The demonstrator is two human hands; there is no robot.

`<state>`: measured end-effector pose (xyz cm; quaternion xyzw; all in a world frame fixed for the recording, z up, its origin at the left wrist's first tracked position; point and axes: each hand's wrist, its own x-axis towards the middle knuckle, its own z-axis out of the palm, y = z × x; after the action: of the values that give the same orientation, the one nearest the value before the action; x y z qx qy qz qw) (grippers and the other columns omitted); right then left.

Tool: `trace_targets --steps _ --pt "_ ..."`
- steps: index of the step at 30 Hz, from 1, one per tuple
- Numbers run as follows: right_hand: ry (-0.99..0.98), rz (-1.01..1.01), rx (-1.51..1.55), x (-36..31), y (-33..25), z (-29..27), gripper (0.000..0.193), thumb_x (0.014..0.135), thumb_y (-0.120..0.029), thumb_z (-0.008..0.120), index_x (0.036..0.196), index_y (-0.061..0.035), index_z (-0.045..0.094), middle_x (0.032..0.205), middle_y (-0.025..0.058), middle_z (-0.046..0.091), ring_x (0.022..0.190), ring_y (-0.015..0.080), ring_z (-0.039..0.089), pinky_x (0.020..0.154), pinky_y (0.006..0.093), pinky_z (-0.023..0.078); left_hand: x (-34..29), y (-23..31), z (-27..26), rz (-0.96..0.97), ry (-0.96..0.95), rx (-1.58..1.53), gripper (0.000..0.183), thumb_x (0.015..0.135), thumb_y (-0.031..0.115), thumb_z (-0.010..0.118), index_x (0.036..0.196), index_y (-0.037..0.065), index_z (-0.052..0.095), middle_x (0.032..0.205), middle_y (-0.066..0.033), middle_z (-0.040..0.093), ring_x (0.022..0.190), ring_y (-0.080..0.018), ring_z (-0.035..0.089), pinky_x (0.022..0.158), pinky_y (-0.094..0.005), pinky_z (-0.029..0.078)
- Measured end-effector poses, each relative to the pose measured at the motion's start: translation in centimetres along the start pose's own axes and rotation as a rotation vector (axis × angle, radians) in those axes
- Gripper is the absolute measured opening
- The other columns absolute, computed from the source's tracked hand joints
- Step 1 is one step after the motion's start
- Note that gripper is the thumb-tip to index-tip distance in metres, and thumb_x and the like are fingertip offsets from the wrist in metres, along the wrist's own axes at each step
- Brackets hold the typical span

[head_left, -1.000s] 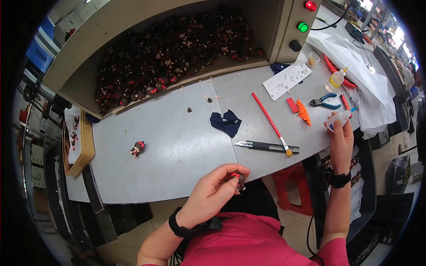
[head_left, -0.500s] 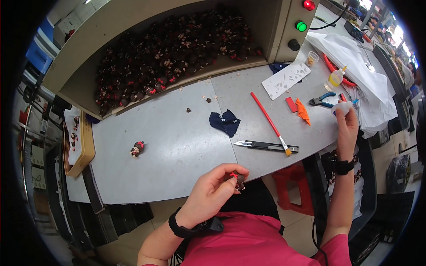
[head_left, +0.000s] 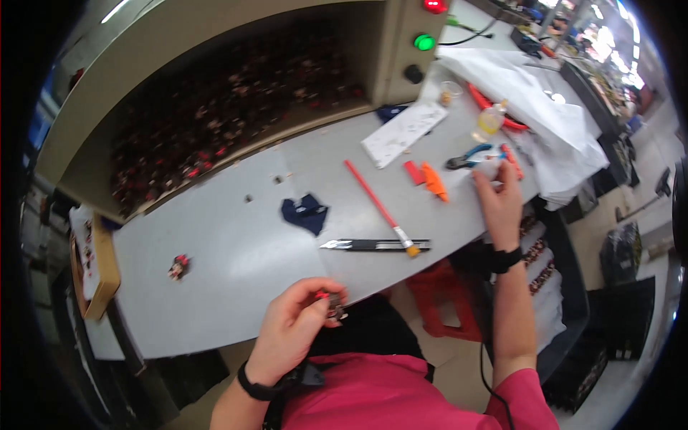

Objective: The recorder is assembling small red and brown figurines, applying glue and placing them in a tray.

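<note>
My left hand (head_left: pixel 292 322) is closed around a small dark brown figurine (head_left: pixel 334 307) with a red bow, just off the table's front edge. The fingers hide part of it. At the right, my right hand (head_left: pixel 499 204) pinches a small translucent white bottle (head_left: pixel 489 170) with a blue tip, held beside the blue-handled pliers (head_left: pixel 469 156). A second figurine (head_left: pixel 178 266), brown with red, lies on the left of the table. Between the hands are a black utility knife (head_left: pixel 376 245), a red-handled brush (head_left: pixel 376 204) and a dark blue cloth scrap (head_left: pixel 306 213).
A metal box (head_left: pixel 79 147) with a pile of similar figurines (head_left: pixel 229 107) stands along the back. To the right lie a white spotted board (head_left: pixel 403 132), an orange scrap (head_left: pixel 434 183), a yellow-liquid bottle (head_left: pixel 489 122) and white sheeting (head_left: pixel 530 107). A red stool (head_left: pixel 444 304) stands below the table edge.
The whole view has swung, so the table and its things appear further left and blurrier. Both hands keep their holds and stay about the same relative to the tools.
</note>
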<state>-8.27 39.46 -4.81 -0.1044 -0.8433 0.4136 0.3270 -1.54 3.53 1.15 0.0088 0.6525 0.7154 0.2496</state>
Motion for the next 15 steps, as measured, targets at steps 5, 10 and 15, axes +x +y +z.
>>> trace_targets --steps 5,10,15 --pt "0.043 0.052 -0.039 -0.4 -0.9 0.0 0.041 0.088 -0.02 0.072 0.12 -0.0017 0.055 0.102 0.0084 0.065 0.092 0.0166 0.06 0.08 0.0301 0.047 0.2 -0.5 -0.2 0.013 -0.002 -0.018 0.024 0.094 0.004 0.043 0.111 -0.001 0.06 0.102 -0.013 0.067 0.092 -0.0179 0.065 0.075 -0.0282 0.055" --pt "0.283 -0.014 0.295 -0.5 0.5 -0.5 0.035 0.1 -0.03 0.057 0.124 -0.0042 0.05 0.098 0.0035 0.058 0.089 0.0099 0.052 0.079 0.0237 0.042 0.3 -0.7 -0.1 0.025 -0.031 -0.03 0.025 0.095 0.003 0.043 0.113 -0.002 0.059 0.105 -0.0128 0.066 0.092 -0.0165 0.064 0.076 -0.0274 0.054" --pt "0.339 -0.03 0.324 -0.9 0.5 -0.8 0.036 0.105 -0.038 0.045 0.112 -0.0037 0.052 0.083 -0.0009 0.047 0.076 0.0076 0.043 0.071 0.0225 0.038 0.2 -0.7 -0.1 0.024 -0.042 -0.031 0.025 0.095 0.001 0.043 0.115 -0.002 0.058 0.106 -0.0116 0.066 0.091 -0.0144 0.063 0.078 -0.0272 0.053"
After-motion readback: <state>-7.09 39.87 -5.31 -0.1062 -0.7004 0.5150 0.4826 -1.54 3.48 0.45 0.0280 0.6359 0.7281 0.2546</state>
